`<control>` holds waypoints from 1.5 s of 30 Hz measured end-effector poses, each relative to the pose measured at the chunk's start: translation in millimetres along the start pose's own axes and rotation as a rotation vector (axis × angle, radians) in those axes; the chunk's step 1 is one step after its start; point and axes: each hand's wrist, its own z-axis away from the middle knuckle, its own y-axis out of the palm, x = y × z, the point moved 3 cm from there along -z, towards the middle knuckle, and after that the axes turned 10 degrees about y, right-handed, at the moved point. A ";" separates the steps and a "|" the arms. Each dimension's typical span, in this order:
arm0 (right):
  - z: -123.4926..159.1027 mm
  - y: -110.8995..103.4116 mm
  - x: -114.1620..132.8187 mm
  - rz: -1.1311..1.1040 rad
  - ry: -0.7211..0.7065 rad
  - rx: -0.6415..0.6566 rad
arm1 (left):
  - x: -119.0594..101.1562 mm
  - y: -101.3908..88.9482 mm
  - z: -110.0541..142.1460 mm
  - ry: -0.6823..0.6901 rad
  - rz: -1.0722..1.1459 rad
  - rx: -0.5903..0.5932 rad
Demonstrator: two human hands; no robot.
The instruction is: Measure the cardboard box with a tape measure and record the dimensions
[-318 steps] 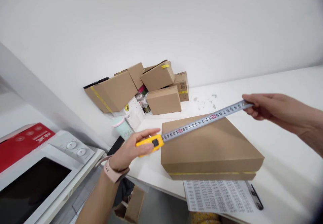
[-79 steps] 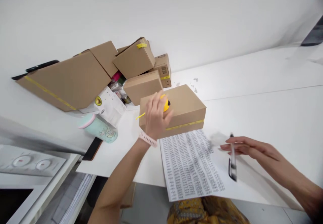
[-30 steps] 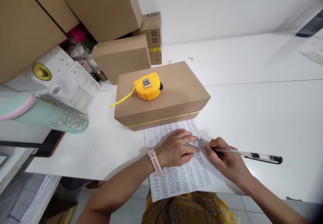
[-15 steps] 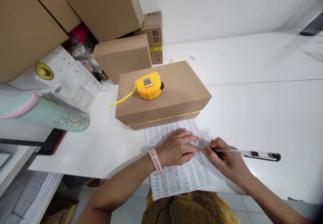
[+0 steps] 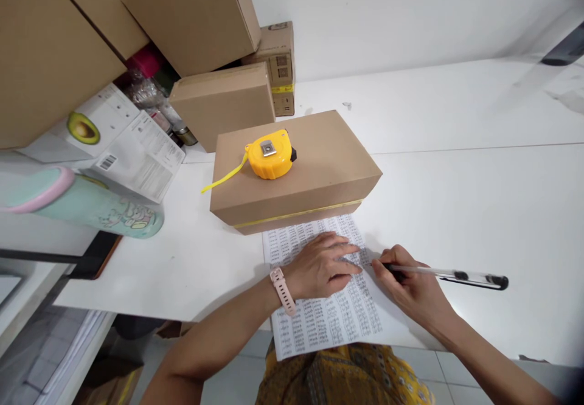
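A printed sheet of small numbers (image 5: 335, 314) lies at the near edge of the white table (image 5: 456, 168). My left hand (image 5: 322, 266) rests flat on the sheet, fingers stretched out, a pink watch on the wrist. My right hand (image 5: 408, 283) is closed on a clear pen (image 5: 449, 275), its tip touching the sheet's right edge. Just behind the sheet stands a flat cardboard box (image 5: 314, 168) with a yellow tape measure (image 5: 270, 159) lying on top, a short yellow strap trailing left.
Several cardboard boxes (image 5: 219, 98) are stacked at the back left against the wall. A mint bottle with a pink lid (image 5: 86, 207) lies on its side at left, beside white printed packaging (image 5: 132, 152) and a dark flat device (image 5: 93, 256).
Earlier both hands stretched the tape over the box; the tape measure now lies on it. In the last second my hands stay on the sheet; the pen has barely shifted.
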 end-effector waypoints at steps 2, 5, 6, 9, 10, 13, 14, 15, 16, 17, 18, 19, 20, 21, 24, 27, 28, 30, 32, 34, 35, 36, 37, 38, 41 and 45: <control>-0.4 0.3 1.6 -0.004 -0.002 0.005 | 0.0 -0.2 0.0 0.003 -0.001 0.001; -0.2 0.3 3.8 -0.021 -0.010 0.024 | -0.1 -0.4 0.5 0.005 -0.001 -0.002; -0.1 0.0 4.2 -0.026 -0.010 0.027 | -0.1 -0.5 0.8 0.007 -0.002 -0.010; 0.1 -0.9 4.2 -0.030 0.001 0.019 | -0.2 -0.8 1.3 0.014 -0.004 -0.030; 0.2 -1.1 4.0 -0.030 0.000 0.018 | -0.1 -0.5 1.3 0.013 -0.004 -0.024; 0.4 -1.0 2.2 -0.032 -0.012 0.023 | 0.5 1.0 1.0 -0.001 -0.001 0.016; 0.5 -1.1 1.3 -0.032 -0.013 0.021 | 0.6 1.3 0.9 -0.005 0.000 0.025; 0.5 -1.2 0.4 -0.030 -0.010 0.017 | 0.7 1.4 0.8 -0.007 0.001 0.028; 0.5 -1.3 -0.5 -0.027 -0.005 0.010 | 0.7 1.3 0.7 -0.008 0.001 0.027; 0.4 -1.4 -1.1 -0.024 -0.003 0.006 | 0.6 1.1 0.6 -0.007 0.002 0.022; 0.2 -1.4 -1.3 -0.021 -0.001 0.004 | 0.5 0.8 0.6 -0.004 0.003 0.016; 0.0 -1.3 -1.2 -0.019 -0.002 0.005 | 0.4 0.5 0.7 -0.001 0.004 0.009; -0.2 -1.1 -0.9 -0.019 -0.004 0.008 | 0.3 0.2 0.7 0.002 0.004 0.002; -0.3 -0.9 -0.4 -0.021 -0.005 0.011 | 0.2 0.0 0.7 0.004 0.004 -0.004; -0.2 -0.5 0.6 -0.032 -0.004 0.019 | 0.4 0.0 0.8 0.007 0.003 -0.014; 0.5 -0.5 -0.1 -0.038 0.003 0.022 | 0.8 0.7 1.3 0.000 0.004 0.002; 0.7 -0.6 -0.7 -0.037 0.008 0.019 | 0.9 1.0 1.5 -0.003 0.005 0.011; 1.0 -1.2 -1.9 -0.032 0.018 0.005 | 0.9 1.0 1.8 -0.005 0.005 0.022; 1.0 -1.6 -2.1 -0.025 0.018 -0.006 | 0.7 0.4 1.8 -0.001 0.007 0.015; 1.0 -1.8 -0.9 -0.018 0.007 -0.004 | 0.5 -0.1 1.4 -0.001 0.006 0.015; 1.1 -1.8 0.0 -0.015 0.003 0.001 | 0.5 -0.1 1.1 -0.004 0.005 0.020; 1.2 -2.0 0.8 -0.012 0.002 0.004 | 0.5 -0.1 0.8 -0.007 0.005 0.029; 1.5 -2.2 1.5 -0.009 0.006 0.004 | 0.4 -0.1 0.6 -0.009 0.006 0.034; 1.7 -2.6 1.8 -0.009 0.014 -0.003 | 0.4 -0.2 0.4 -0.011 0.007 0.033; 2.4 -3.5 1.3 -0.012 0.037 -0.021 | 0.2 -0.8 0.3 -0.011 0.009 0.018; 2.0 -2.9 -0.2 -0.008 0.026 -0.014 | -0.1 -0.7 0.2 -0.009 0.005 0.028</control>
